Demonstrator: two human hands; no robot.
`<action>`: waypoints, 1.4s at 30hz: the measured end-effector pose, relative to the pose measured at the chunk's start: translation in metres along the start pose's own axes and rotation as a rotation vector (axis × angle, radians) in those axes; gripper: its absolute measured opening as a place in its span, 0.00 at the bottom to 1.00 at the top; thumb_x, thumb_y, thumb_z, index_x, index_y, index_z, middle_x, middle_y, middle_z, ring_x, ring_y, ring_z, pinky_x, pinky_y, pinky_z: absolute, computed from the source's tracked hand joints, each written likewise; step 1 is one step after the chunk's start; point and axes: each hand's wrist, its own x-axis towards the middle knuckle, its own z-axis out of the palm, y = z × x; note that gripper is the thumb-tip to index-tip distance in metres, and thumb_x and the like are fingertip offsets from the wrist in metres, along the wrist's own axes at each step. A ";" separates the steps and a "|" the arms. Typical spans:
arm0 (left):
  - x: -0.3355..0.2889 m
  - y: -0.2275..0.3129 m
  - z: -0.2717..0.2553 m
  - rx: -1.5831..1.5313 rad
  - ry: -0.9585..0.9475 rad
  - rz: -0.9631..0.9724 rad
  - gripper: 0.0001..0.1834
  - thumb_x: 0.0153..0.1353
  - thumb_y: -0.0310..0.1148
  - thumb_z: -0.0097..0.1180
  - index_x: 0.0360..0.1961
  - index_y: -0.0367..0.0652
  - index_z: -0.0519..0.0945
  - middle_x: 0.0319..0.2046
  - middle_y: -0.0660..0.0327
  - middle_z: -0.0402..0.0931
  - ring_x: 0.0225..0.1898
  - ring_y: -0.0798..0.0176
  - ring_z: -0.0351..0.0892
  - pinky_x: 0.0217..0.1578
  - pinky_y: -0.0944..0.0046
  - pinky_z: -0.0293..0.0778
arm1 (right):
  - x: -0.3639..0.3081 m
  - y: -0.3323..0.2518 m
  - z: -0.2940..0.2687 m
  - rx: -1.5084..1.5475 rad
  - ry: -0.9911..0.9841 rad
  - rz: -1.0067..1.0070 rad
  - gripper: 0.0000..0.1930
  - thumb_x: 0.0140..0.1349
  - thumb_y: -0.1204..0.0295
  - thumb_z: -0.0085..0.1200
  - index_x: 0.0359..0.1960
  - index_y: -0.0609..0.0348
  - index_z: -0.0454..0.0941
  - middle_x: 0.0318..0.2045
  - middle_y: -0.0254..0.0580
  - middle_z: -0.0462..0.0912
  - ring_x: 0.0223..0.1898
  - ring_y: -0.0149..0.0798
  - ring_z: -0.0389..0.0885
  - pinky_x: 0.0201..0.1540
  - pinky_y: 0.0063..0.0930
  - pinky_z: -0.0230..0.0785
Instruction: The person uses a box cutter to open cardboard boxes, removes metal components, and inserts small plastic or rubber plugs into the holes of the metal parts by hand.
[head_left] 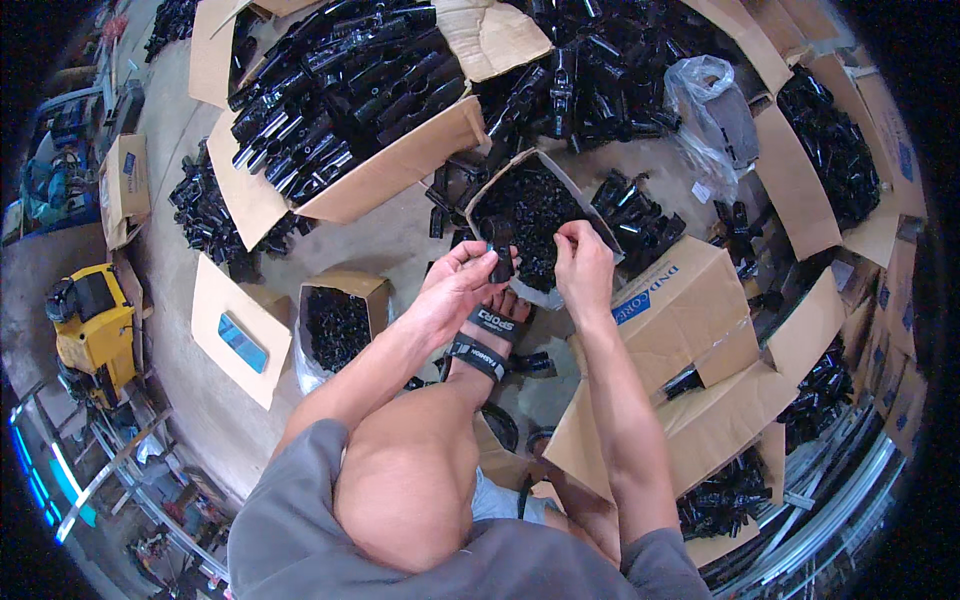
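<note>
My left hand (452, 292) is closed round a short black part (499, 258), probably plastic, holding it at the near side of an open carton (572, 182). Its fingers and thumb cover some of the part. Inside that carton lies a heap of small black pieces (520, 205). My right hand (585, 268) is over the carton's right side, thumb and fingertips pinched together. Whatever they grip, if anything, is hidden. Beneath my left hand is my foot in a black strapped sandal (480, 350).
A large carton (395, 165) full of black tubular parts stands at the far left. Nearer is a small box (378, 300) of black pieces, beside a phone (243, 342) on a cardboard flap. Right are a carton (690, 300) and a clear bag (705, 100); a yellow machine (95, 325) stands far left.
</note>
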 end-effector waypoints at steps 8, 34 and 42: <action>-0.002 0.001 0.008 0.021 0.000 0.078 0.12 0.70 0.32 0.60 0.51 0.48 0.73 0.54 0.59 0.82 0.55 0.64 0.81 0.57 0.56 0.78 | -0.030 -0.047 -0.021 0.830 -0.187 0.468 0.10 0.69 0.77 0.56 0.50 0.64 0.82 0.37 0.38 0.86 0.38 0.27 0.83 0.44 0.22 0.77; 0.002 -0.007 0.038 0.178 0.090 0.174 0.14 0.65 0.24 0.65 0.49 0.42 0.75 0.36 0.67 0.80 0.35 0.77 0.75 0.36 0.74 0.72 | -0.036 -0.070 -0.021 0.145 0.144 -0.121 0.07 0.65 0.73 0.60 0.40 0.62 0.85 0.35 0.48 0.86 0.39 0.51 0.84 0.43 0.41 0.75; 0.001 -0.011 0.041 0.289 0.128 0.292 0.13 0.63 0.22 0.65 0.47 0.40 0.77 0.36 0.67 0.81 0.37 0.75 0.79 0.41 0.72 0.76 | -0.032 -0.068 -0.016 0.024 0.142 -0.163 0.10 0.71 0.69 0.52 0.34 0.62 0.77 0.33 0.51 0.81 0.38 0.56 0.79 0.41 0.48 0.71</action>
